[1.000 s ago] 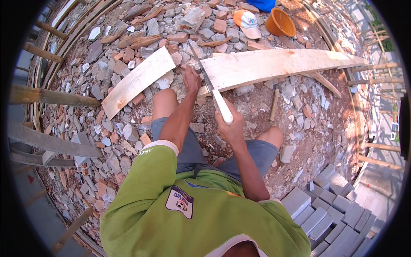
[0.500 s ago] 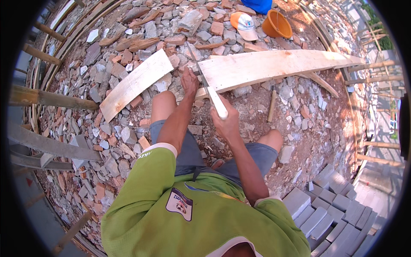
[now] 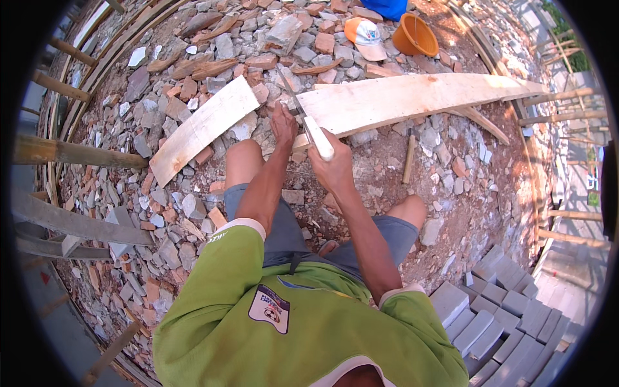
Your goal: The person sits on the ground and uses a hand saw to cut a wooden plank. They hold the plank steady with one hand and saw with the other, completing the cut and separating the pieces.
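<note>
A short board (image 3: 205, 132) lies on rubble (image 3: 193, 205). The left hand (image 3: 284, 124) sits by the end of the long board (image 3: 412, 95), perhaps steadying it; its grip is unclear. The saw (image 3: 311, 129) meets that end, handle clenched in the right hand (image 3: 334, 166), probably for control. Shirt (image 3: 219, 303) and cap (image 3: 365, 40) bear print.

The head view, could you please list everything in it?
Handsaw: 1, white handle, upper centre
Long board: 1, pale, upper right
Short board: 1, pale, left
Tool: 1, brown handle, right
Cap: 1, orange and white, top
Bucket: 1, orange, top
Unclear item: 1, blue, top
Blocks: many, grey, lower right
Rubble: many, mostly grey, throughout
Poles: several, tan, both sides
Beams: several, grey, left
Shirt: 1, green, bottom
Shorts: 1, grey, centre
Left hand: 1, bare, beside handsaw
Right hand: 1, bare, gripping handsaw
</note>
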Available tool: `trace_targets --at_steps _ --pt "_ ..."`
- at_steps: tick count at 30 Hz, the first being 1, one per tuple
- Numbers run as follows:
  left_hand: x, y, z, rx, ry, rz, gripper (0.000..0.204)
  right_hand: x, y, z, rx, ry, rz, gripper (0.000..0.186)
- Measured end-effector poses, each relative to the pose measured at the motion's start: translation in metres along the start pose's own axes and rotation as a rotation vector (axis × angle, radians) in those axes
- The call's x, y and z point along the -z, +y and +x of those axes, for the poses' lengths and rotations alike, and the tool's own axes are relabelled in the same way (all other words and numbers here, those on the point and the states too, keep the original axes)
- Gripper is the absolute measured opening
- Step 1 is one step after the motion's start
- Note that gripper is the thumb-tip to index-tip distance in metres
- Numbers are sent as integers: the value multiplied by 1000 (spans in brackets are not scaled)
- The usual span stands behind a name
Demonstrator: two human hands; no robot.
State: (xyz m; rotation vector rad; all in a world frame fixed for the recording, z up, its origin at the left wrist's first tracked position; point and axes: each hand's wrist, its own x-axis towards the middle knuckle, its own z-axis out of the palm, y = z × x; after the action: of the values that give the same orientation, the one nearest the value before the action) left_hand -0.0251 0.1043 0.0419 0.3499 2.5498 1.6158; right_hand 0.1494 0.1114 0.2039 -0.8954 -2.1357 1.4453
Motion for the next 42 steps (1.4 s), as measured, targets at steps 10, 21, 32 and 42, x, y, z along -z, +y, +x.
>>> trace_targets --at_steps 10,21,32,42 --pt "0 -12 22 -19 31 47 32 61 -17 -155 -27 39 73 43" --pt "2 -24 12 -12 65 58 29 19 12 -77 48 39 41 45" --pt "8 -22 19 -42 -3 64 30 -20 5 10 79 12 14 40" --pt "-6 -28 10 -57 140 31 31 39 13 -103 163 62 -1 47"
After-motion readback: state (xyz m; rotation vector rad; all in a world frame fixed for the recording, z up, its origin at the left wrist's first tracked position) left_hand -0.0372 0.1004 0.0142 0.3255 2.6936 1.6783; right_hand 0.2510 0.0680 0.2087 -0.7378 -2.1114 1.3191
